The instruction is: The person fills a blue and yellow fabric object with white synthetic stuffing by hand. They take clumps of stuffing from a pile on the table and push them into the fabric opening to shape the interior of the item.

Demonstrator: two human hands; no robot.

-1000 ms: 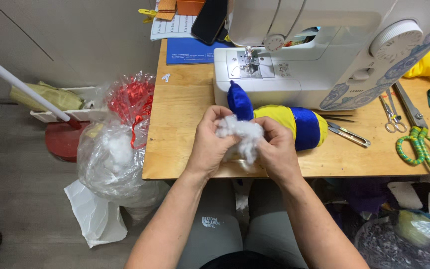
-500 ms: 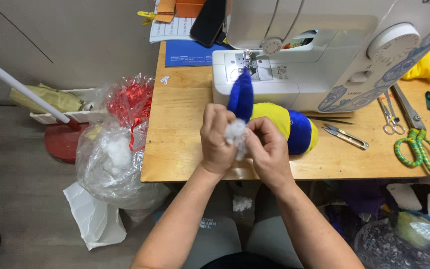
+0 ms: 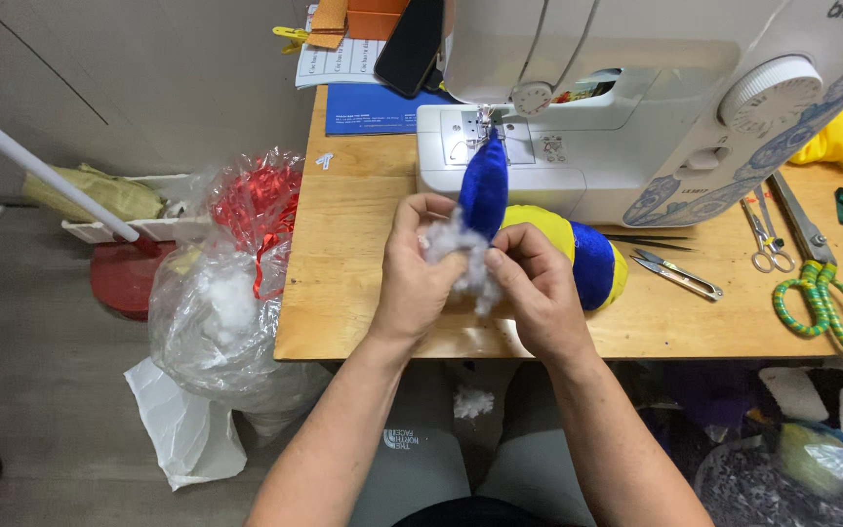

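White fibre stuffing (image 3: 462,256), one tuft, pinched between both hands above the desk (image 3: 363,293) front edge. Left hand (image 3: 412,283): fingers closed around the tuft's left side. Right hand (image 3: 537,293): fingers pressed together on its right side, against the toy.

Plush toy (image 3: 578,256), blue and yellow, lying on the desk before the sewing machine (image 3: 636,107); its blue tip (image 3: 485,185) now stands upright, raised nearer the needle than a second ago, and the hands have shifted up with it. Judged: filling is going into the toy's opening.

Clear plastic bag (image 3: 221,312), holding white filling and red ribbon, hanging at the desk's left edge. Blue rectangular folder (image 3: 368,109) and white printed sheet (image 3: 336,60), back left. Scissors with green-wrapped handles (image 3: 822,293), right. A loose tuft lies below, between the knees.
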